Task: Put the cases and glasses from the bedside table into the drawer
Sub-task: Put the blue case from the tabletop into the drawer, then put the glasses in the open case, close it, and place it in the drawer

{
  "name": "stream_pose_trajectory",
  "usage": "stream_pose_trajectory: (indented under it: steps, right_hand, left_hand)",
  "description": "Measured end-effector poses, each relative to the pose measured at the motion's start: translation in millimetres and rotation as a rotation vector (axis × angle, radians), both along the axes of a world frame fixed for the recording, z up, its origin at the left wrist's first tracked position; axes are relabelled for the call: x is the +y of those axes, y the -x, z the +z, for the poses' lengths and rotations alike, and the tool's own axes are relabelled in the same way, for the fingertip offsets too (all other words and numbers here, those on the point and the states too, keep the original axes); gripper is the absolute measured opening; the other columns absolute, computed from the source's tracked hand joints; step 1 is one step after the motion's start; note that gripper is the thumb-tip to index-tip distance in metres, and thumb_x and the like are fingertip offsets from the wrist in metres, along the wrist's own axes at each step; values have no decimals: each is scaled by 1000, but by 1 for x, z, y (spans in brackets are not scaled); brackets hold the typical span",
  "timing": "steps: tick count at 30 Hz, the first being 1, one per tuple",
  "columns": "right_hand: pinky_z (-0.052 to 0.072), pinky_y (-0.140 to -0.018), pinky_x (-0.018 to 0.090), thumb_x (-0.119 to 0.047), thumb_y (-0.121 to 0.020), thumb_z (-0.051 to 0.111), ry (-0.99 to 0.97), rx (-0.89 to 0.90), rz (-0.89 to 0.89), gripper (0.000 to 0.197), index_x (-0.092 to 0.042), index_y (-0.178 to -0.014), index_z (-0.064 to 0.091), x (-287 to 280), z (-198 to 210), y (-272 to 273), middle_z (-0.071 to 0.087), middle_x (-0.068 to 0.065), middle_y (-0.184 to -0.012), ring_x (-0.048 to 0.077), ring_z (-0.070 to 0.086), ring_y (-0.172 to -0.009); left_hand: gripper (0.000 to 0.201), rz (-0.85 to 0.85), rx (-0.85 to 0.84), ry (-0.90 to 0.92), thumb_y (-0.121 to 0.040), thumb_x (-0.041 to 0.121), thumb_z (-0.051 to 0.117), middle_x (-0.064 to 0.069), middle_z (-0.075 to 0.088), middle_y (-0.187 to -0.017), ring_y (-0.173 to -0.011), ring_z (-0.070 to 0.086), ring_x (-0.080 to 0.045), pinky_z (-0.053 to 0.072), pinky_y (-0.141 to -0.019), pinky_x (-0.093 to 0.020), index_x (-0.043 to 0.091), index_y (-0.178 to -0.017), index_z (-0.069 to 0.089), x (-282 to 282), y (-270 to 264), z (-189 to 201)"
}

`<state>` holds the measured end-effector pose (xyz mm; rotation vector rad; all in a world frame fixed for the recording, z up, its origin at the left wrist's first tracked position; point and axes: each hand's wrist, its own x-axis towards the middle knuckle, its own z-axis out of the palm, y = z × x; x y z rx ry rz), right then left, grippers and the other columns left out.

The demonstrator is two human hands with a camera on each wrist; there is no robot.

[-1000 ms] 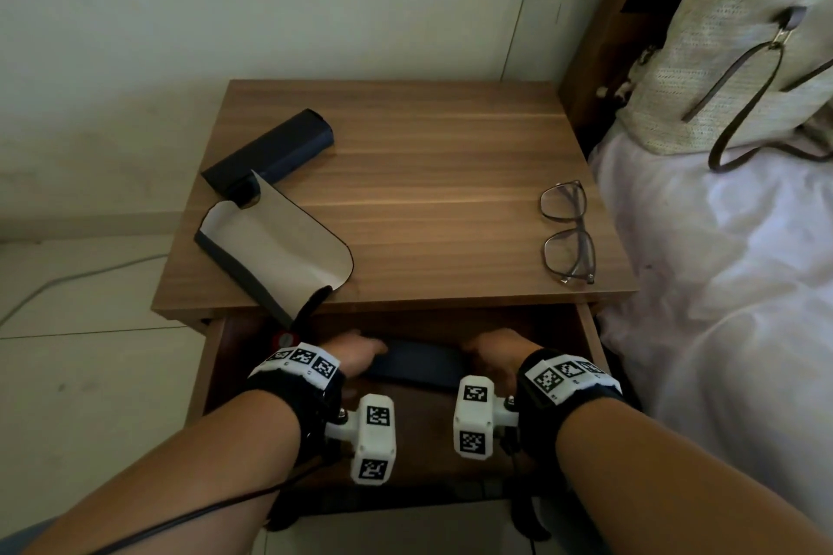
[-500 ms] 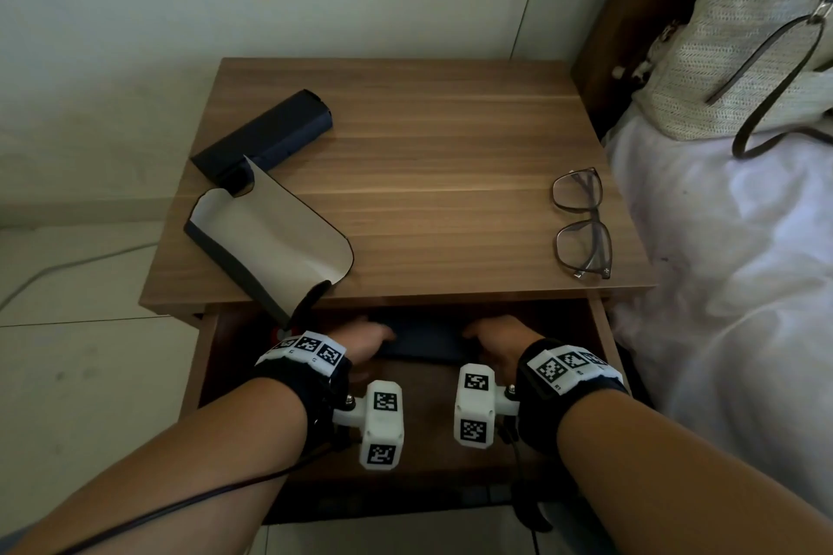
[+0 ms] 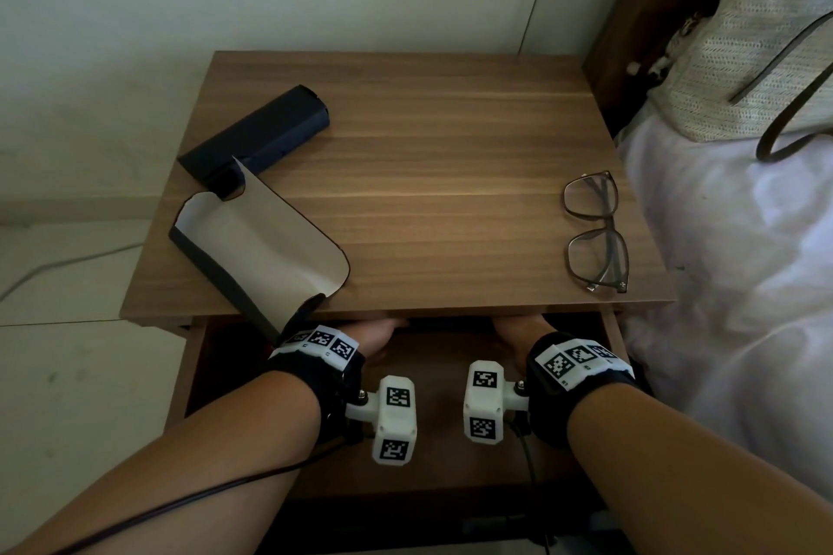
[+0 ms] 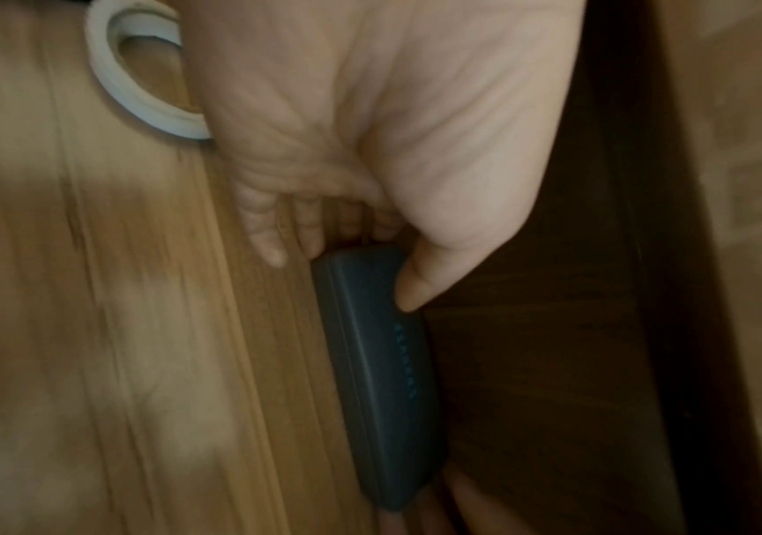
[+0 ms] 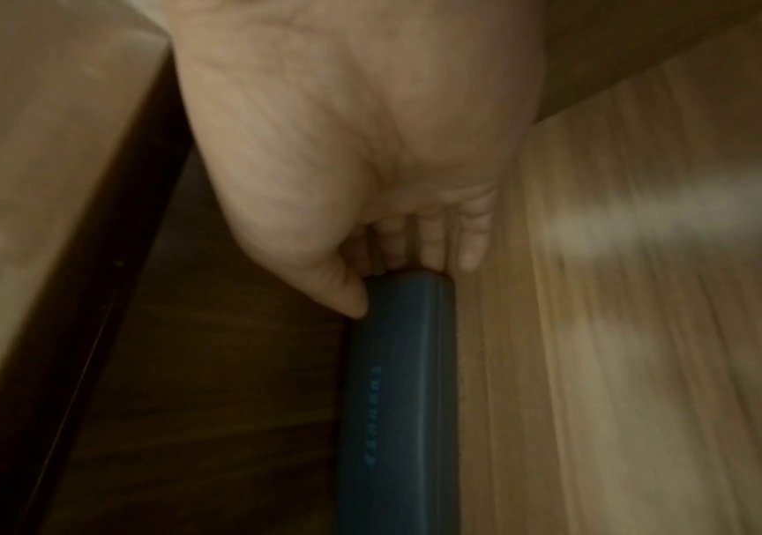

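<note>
Both hands reach into the open drawer (image 3: 441,473) under the tabletop. My left hand (image 3: 378,336) (image 4: 356,268) pinches one end of a dark blue glasses case (image 4: 379,380) between thumb and fingers. My right hand (image 3: 518,329) (image 5: 397,282) pinches the other end of the blue case (image 5: 400,398). The case lies low over the drawer floor, mostly hidden by the tabletop in the head view. On the bedside table (image 3: 428,149) lie a closed navy case (image 3: 257,135) at the back left, an open case with a beige lining (image 3: 266,248) at the front left, and folded glasses (image 3: 595,234) at the right.
A white ring (image 4: 141,90), like a roll of tape, lies in the drawer beside my left hand. A bed with a white sheet (image 3: 743,284) and a woven handbag (image 3: 743,59) borders the table on the right. The open case's flap overhangs the table's front edge above my left wrist.
Both hands have carried the blue case further back into the drawer, so the tabletop now hides most of it. The things on the table have not moved.
</note>
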<state>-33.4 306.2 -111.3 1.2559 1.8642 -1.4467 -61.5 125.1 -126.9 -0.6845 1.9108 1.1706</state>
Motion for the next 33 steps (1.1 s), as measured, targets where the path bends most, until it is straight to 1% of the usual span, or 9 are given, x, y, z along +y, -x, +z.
stream_pose_trajectory:
  steps: [1, 3, 5, 7, 9, 16, 22, 27, 33]
  right_hand:
    - [25, -113, 32, -8, -99, 37, -40, 10, -6, 43, 0, -142, 34, -1, 8, 2, 33, 20, -152, 31, 31, -141]
    - [15, -116, 31, -7, -100, 31, -182, 100, 240, 44, -1, -144, 27, -3, 20, -2, 27, 17, -155, 29, 24, -144]
    - [25, -113, 29, -6, -99, 35, -192, 77, 277, 43, 0, -142, 32, -6, 20, -6, 32, 18, -153, 30, 29, -142]
    - [44, -84, 19, -10, -97, 44, -69, 73, 141, 41, 1, -136, 44, -5, 11, -11, 44, 20, -145, 31, 42, -135]
    - [38, -63, 16, -16, -95, 49, -82, 80, 129, 40, 0, -131, 51, -7, 10, -14, 52, 20, -138, 32, 50, -128]
    - [39, -81, 30, -17, -92, 52, -69, 82, 216, 42, 4, -128, 54, -15, 33, -32, 53, 24, -136, 37, 49, -127]
    - [42, -81, 33, -17, -90, 54, -20, 157, 168, 44, 3, -129, 52, -30, 60, -50, 52, 24, -137, 38, 50, -126]
    - [47, -93, 41, -18, -89, 55, 34, 205, 136, 48, 2, -131, 49, -38, 78, -64, 49, 24, -139, 38, 50, -127]
    - [46, -85, 39, -24, -86, 57, 96, 243, 78, 50, -3, -130, 51, -44, 99, -77, 52, 21, -137, 37, 52, -126]
  left_hand:
    - [45, -5, 0, 2, -94, 24, 57, -16, 48, -141, -111, 48, -23, 42, -101, -32, 4, -134, 48, -1, 0, 0]
    - [45, -26, 6, 8, -95, 26, 55, -16, 49, -140, -111, 49, -23, 41, -104, -32, 4, -133, 49, -1, -2, 2]
    - [47, -82, 6, 36, -96, 32, 52, -15, 49, -141, -124, 50, -27, 39, -109, -35, 6, -135, 49, -2, -4, 7]
    - [49, -161, 12, 73, -97, 36, 49, -15, 48, -142, -129, 48, -29, 35, -111, -36, 8, -137, 47, -4, -6, 14]
    - [49, -225, 34, 90, -97, 36, 48, -14, 48, -143, -130, 46, -28, 34, -108, -34, 10, -137, 48, -7, -9, 22]
    - [84, -188, 110, 78, -84, 38, 67, -11, 31, -156, -137, 40, -29, 37, -108, -38, 23, -153, 21, -36, -34, 51]
    - [70, -148, 221, 39, -84, 18, 60, -10, 36, -152, -134, 41, -30, 40, -107, -42, 30, -148, 33, -65, -57, 82]
    - [51, 153, 242, -179, -89, -4, 39, -11, 53, -137, -131, 45, -28, 38, -109, -49, 18, -133, 52, -77, -70, 101]
    - [36, 376, 259, -284, -95, 16, 46, -11, 58, -125, -123, 53, -27, 41, -107, -49, 9, -130, 45, -85, -79, 117]
